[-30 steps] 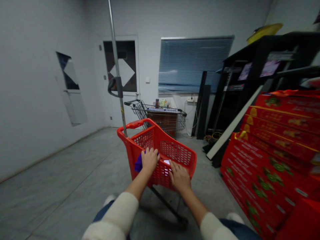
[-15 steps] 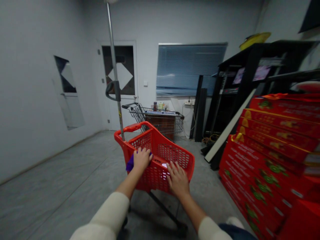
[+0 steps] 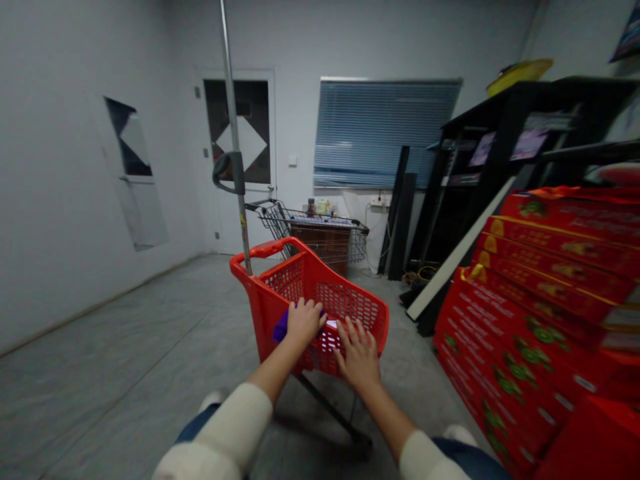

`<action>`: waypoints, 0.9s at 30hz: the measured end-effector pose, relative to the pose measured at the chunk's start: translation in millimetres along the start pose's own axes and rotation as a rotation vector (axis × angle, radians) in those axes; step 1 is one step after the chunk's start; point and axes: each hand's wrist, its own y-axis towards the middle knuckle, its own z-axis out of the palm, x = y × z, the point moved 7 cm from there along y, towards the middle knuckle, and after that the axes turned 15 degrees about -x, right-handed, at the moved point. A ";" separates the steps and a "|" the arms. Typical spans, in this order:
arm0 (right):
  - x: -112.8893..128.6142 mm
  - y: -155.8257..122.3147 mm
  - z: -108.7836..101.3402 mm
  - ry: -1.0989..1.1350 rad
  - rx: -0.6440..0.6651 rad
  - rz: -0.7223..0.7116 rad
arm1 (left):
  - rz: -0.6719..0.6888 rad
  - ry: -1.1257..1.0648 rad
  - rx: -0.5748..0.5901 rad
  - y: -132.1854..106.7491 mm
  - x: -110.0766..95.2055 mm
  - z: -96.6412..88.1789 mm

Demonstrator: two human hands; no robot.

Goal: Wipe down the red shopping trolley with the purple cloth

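Observation:
A red plastic shopping cart point(image 3: 280, 293) stands on the grey floor just ahead of me. My left hand point(image 3: 304, 321) is closed on a purple cloth point(image 3: 281, 328) pressed against the cart's near rim. Beside it, my right hand point(image 3: 358, 355) rests on the near rim with its fingers spread, next to a small white label. A metal pole point(image 3: 234, 133) with a grey handle rises from the cart's far left corner.
A wire shopping cart point(image 3: 320, 233) holding a brown box stands by the back wall under a blue blind point(image 3: 380, 130). Stacked red cartons point(image 3: 540, 293) fill the right side, with black shelving point(image 3: 505, 167) and a leaning white board behind. Open floor lies to the left.
My left hand with the purple cloth has slid right along the near rim, closer to my right hand. The view has shifted slightly.

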 end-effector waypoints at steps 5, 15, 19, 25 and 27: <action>4.6 -8.9 3.5 -0.028 0.015 0.072 | -0.101 0.109 -0.055 15.2 46.5 -12.7; 10.5 -10.1 2.9 0.001 0.070 0.091 | -0.083 0.000 -0.085 -19.1 -22.8 2.0; 5.2 -15.3 -4.8 0.002 0.070 0.059 | -0.010 -0.032 -0.058 -16.5 -19.0 -0.3; 2.7 -27.7 -11.4 -0.006 0.016 0.028 | -0.109 0.070 -0.064 0.0 28.9 -9.7; 4.9 -29.4 -10.8 0.000 -0.001 0.041 | -0.122 0.065 -0.078 -2.8 24.3 -9.2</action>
